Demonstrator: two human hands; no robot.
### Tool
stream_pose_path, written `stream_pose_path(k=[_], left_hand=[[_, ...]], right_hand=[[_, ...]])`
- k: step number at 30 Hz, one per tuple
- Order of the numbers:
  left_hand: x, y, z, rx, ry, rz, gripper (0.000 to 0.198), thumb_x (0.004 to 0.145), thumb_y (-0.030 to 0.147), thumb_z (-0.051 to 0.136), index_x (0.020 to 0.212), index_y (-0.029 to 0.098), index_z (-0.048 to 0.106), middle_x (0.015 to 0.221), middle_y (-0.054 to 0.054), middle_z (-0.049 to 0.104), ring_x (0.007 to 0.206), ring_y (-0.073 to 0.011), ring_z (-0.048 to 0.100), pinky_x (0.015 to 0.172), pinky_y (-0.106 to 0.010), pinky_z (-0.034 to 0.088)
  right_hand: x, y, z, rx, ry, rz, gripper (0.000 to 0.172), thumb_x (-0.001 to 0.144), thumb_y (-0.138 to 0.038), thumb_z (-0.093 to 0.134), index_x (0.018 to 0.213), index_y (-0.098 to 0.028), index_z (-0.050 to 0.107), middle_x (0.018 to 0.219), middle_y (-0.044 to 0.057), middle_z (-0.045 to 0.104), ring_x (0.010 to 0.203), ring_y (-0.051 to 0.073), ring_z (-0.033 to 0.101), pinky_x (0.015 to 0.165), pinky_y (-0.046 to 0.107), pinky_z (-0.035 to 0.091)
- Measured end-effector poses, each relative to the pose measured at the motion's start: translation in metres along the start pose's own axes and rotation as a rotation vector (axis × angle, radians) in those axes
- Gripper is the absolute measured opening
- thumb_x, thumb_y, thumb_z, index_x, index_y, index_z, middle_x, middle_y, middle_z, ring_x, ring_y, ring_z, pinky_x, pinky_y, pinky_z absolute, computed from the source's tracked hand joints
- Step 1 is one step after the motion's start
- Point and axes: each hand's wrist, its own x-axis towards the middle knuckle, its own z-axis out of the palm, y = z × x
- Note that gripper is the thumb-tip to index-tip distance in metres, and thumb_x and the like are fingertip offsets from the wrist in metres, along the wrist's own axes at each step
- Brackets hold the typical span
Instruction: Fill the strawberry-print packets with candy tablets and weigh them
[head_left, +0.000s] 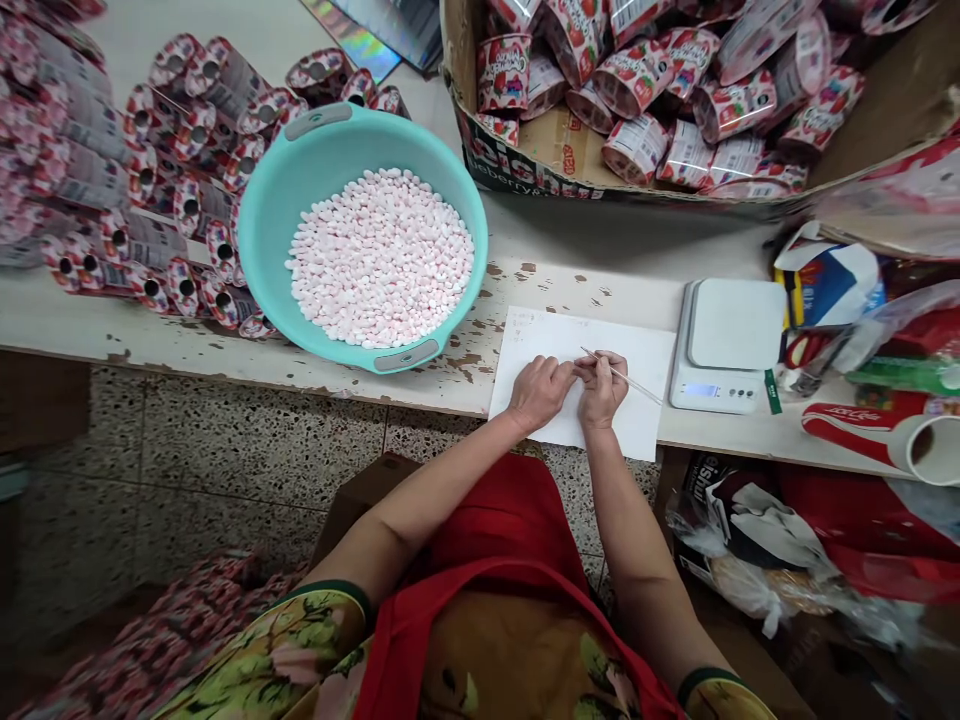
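Slim stick (641, 391), perhaps a pen, sits pinched in my right grip (602, 388) above the white paper (637, 345); whether my curled left grip (541, 390) holds anything, I cannot tell. Light pinch, flattened paper should serve best.

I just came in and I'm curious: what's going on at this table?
A person is at the table, with both hands over a white sheet of paper. The right hand holds a thin, pen-like stick. The left hand is curled close beside it; I can't tell if it holds anything. To the left is a teal basin with lots of small pale pink pieces. A white scale sits to the right of the paper.
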Motion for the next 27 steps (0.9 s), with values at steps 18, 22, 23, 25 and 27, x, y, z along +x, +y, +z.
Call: stream_pose_path(k=[18,22,23,25,27], left_hand=[[-0.011,0.001,0.011,0.150,-0.041,0.016,0.040,0.099,0.025,0.041,0.138,0.025,0.050,0.090,-0.012,0.062,0.084,-0.0230,0.054,0.071,-0.038,0.033],[-0.012,0.000,0.013,0.184,-0.071,0.010,0.043,0.099,0.025,0.043,0.141,0.029,0.049,0.091,-0.012,0.062,0.085,-0.0235,0.053,0.071,-0.039,0.032],[-0.012,0.000,0.014,0.186,-0.075,0.004,0.043,0.099,0.026,0.043,0.142,0.030,0.049,0.090,-0.011,0.062,0.085,-0.0237,0.054,0.071,-0.039,0.032],[-0.011,0.000,0.014,0.186,-0.075,-0.008,0.043,0.099,0.027,0.043,0.142,0.031,0.049,0.088,-0.011,0.061,0.084,-0.0237,0.054,0.070,-0.039,0.032],[-0.011,-0.001,0.015,0.183,-0.071,-0.006,0.044,0.100,0.027,0.042,0.143,0.033,0.049,0.087,-0.010,0.061,0.084,-0.0235,0.054,0.070,-0.039,0.031]], right_hand=[[-0.003,-0.053,-0.063,-0.220,0.124,-0.064,0.034,0.078,-0.044,0.072,0.093,-0.016,0.059,0.074,0.000,0.069,0.066,0.015,0.069,0.069,0.036,0.061],[0.016,-0.041,-0.033,-0.221,-0.029,-0.103,0.028,0.082,-0.042,0.069,0.092,-0.017,0.060,0.076,0.000,0.070,0.070,0.015,0.071,0.068,0.033,0.061],[0.022,-0.036,-0.025,-0.230,-0.068,-0.120,0.027,0.083,-0.041,0.068,0.093,-0.018,0.060,0.078,0.001,0.070,0.072,0.016,0.072,0.069,0.033,0.061],[0.031,-0.024,-0.014,-0.285,-0.120,-0.149,0.025,0.084,-0.040,0.066,0.095,-0.019,0.060,0.081,0.001,0.071,0.075,0.016,0.072,0.071,0.032,0.060],[0.039,-0.014,-0.009,-0.374,-0.145,-0.165,0.024,0.085,-0.040,0.065,0.096,-0.019,0.060,0.083,0.001,0.072,0.076,0.015,0.072,0.072,0.031,0.059]])
